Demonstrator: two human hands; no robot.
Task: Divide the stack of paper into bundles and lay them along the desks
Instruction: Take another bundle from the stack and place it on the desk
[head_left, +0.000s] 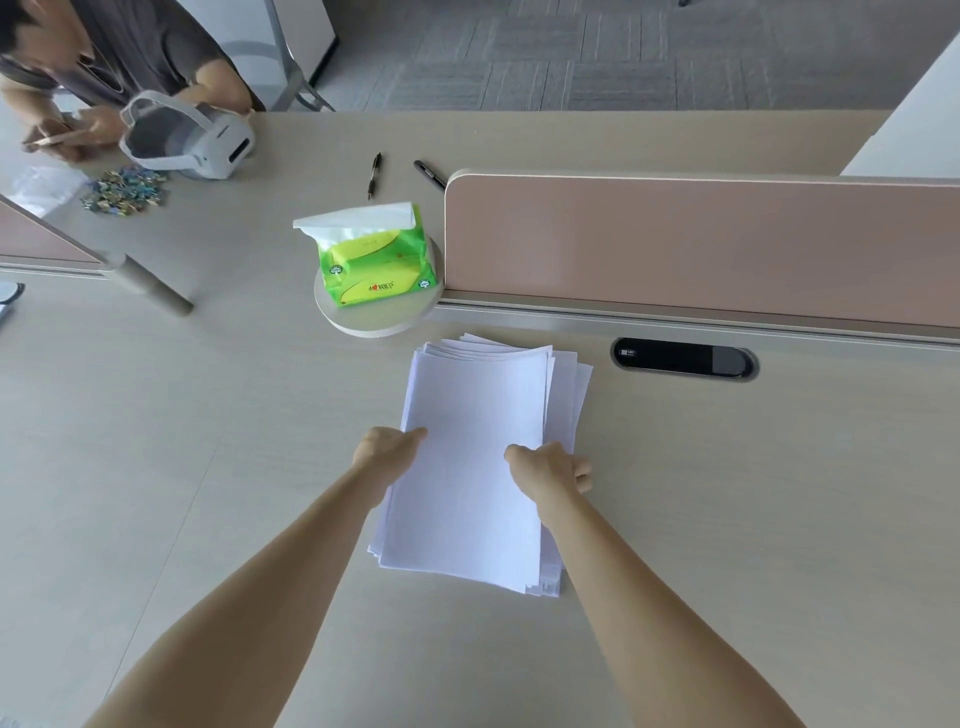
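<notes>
Stack of paper (470, 457) flat on the near desk (208, 493), sheets fanned and uneven at the far edge and down the right side. Just beyond the stack's far left corner, a round raised disc (363, 322) carrying a green tissue pack (376, 260) with a white tissue pulled up. Beyond the stack's far edge, a pink divider panel (701, 249) running off to the right; a dark oval cable port (683, 359) set in the desk between stack and panel, to the stack's right. Farther past the tissue pack, two black pens (374, 174) lying apart on the far desk. Well to the stack's far left, a white headset (189, 137), a heap of small coloured pieces (124, 188), and another person (130, 57) leaning over holding a phone. Nothing lying on top of the stack.

Left hand (387, 452) at the stack's left edge, thumb laid on the top sheet, fingers tucked out of sight under the side. Right hand (550, 467) at the right edge, thumb on top, fingers curled down over the side. Both gripping the upper sheets; forearms stretched straight out toward the stack.
</notes>
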